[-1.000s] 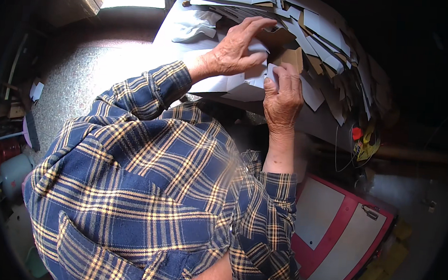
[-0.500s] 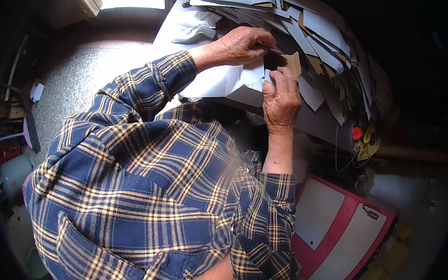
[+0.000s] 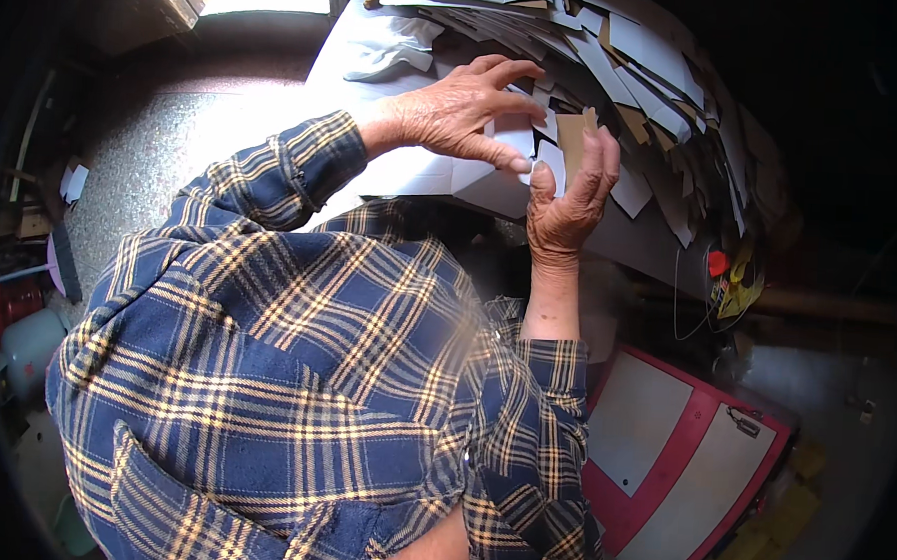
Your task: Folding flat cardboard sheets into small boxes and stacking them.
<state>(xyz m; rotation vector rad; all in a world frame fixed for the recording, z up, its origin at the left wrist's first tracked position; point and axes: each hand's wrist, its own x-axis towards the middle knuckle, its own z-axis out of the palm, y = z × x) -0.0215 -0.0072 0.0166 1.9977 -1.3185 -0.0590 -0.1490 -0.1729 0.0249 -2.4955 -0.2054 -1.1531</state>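
My left hand (image 3: 466, 113) has its fingers spread, with the thumb tip at the near edge of a small folded cardboard box (image 3: 549, 166) and the other fingertips by its far side. The box is white outside, with a brown flap (image 3: 575, 137) standing up on its right. My right hand (image 3: 570, 205) grips the box from the right, thumb on its near white side and fingers behind the brown flap. Under the hands, white card sheets (image 3: 423, 169) lie on the table. The inside of the box is mostly hidden.
A large overlapping pile of flat white and brown cardboard pieces (image 3: 637, 78) fills the table's far and right side. A crumpled white bag (image 3: 394, 47) lies far left. A red-and-white cabinet (image 3: 681, 460) stands at the lower right. A red and yellow item (image 3: 729, 282) hangs by the table edge.
My left hand has opened from a closer curl, spreading its fingers and moving slightly left and nearer. The brown flap stands more upright, and my right fingers have straightened along it.
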